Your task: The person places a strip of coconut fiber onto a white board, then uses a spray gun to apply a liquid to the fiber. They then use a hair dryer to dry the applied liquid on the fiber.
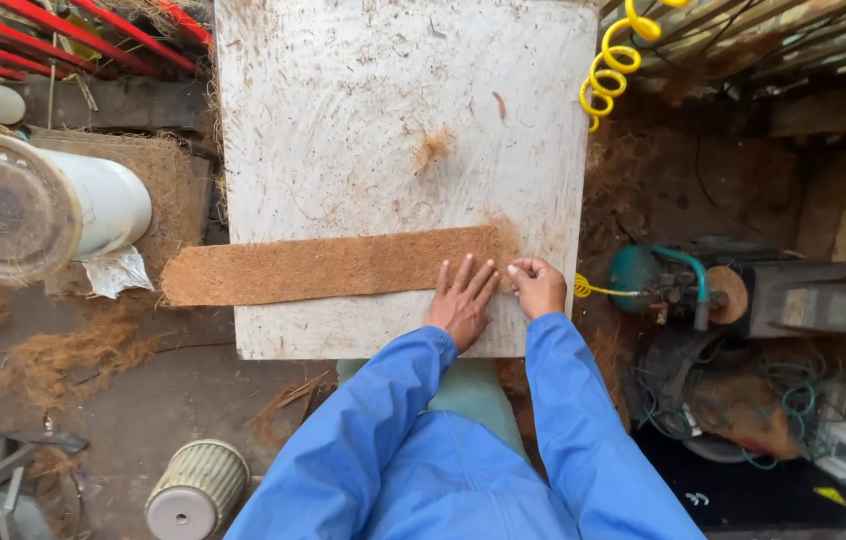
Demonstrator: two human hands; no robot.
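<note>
A long brown coir fibre strip (323, 266) lies across the near part of a scratched white board (393, 120), its left end hanging past the board's edge. My left hand (461, 298) lies flat with fingers spread on the strip's right end. My right hand (537, 287) has its fingers pinched at the frayed right tip of the strip, near the board's right edge. Both arms wear blue sleeves.
A large white drum (38, 210) lies on its side at left on a fibre mat. Loose coir (73, 355) litters the ground. A ribbed pot (198, 490) stands below. A yellow coiled hose (611, 62) and a compressor-like machine (733, 295) stand at right.
</note>
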